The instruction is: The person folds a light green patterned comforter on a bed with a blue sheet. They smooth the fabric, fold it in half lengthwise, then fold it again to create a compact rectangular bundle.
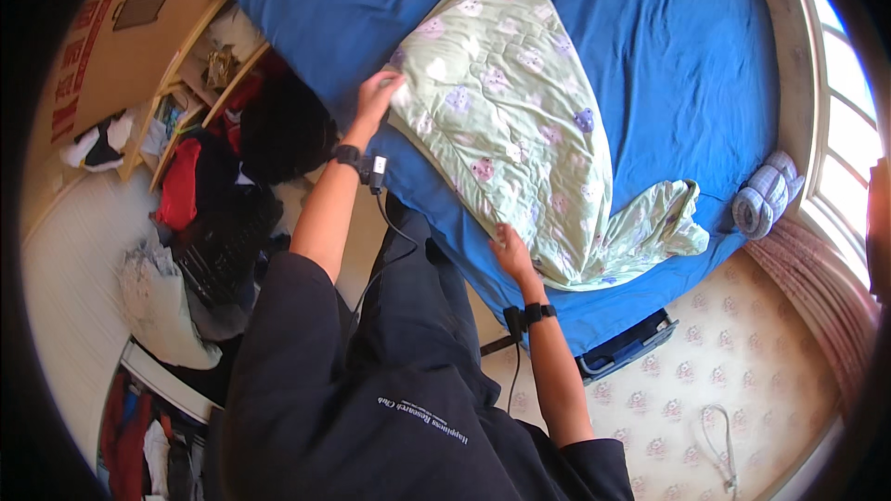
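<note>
A light green quilt (498,104) printed with bear faces and hearts lies partly folded on a blue bed sheet (668,83). Its far end narrows to a folded point, and a crumpled flap (651,233) spreads out on the right. My left hand (378,103) pinches the quilt's left edge between thumb and fingers. Further down that same edge, my right hand (514,254) touches the fabric near the bed's front side; whether its fingers grip the cloth is unclear. Both wrists wear black straps with cabled devices.
A rolled grey-blue bundle (766,195) sits at the bed's right edge, beside a window and a pink curtain (814,285). Clothes and bags (216,202) pile up at left, below a large cardboard box (132,28). A looped cable (724,442) hangs or lies against the flower-patterned surface.
</note>
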### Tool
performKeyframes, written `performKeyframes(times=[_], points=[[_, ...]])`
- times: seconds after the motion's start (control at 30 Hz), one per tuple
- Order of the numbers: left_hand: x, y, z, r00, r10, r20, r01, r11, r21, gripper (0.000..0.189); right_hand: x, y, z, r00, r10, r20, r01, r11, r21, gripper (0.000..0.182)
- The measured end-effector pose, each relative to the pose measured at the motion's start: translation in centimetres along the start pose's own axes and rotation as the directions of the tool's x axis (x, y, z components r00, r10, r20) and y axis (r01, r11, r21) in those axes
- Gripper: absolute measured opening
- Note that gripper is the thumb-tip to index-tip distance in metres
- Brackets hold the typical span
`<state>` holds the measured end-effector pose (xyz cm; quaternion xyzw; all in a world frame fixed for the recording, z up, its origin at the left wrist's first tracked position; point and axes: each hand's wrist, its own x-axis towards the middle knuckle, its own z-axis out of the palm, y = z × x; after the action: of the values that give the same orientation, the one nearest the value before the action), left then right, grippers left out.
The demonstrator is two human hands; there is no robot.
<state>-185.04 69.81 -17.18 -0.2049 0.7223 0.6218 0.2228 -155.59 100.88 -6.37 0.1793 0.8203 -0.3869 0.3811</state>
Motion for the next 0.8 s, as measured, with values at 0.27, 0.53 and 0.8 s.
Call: performKeyframes(times=[0.27, 0.53, 0.8], points=[[-11.5, 5.0, 12.3, 0.741, 0.193, 0.644, -0.261, 0.965, 0.011, 0.013, 10.1, -10.1, -7.2, 0.98, 0.129, -0.154, 0.007, 0.745, 0.667, 0.058], [-9.9, 4.3, 6.3, 0.525, 0.15, 0.837, 0.022, 0.982, -0.19, 0.027, 16.4, -10.3, -9.1, 0.961, -0.039, -0.275, 0.09, 0.98, 0.176, 0.034], [0.0, -4.0, -2.4, 0.936, -0.296, 0.191, 0.302, 0.953, -0.003, 0.04, 13.5, -7.7, -7.2, 0.959, 0.022, -0.283, 0.031, 0.983, 0.181, 0.037]])
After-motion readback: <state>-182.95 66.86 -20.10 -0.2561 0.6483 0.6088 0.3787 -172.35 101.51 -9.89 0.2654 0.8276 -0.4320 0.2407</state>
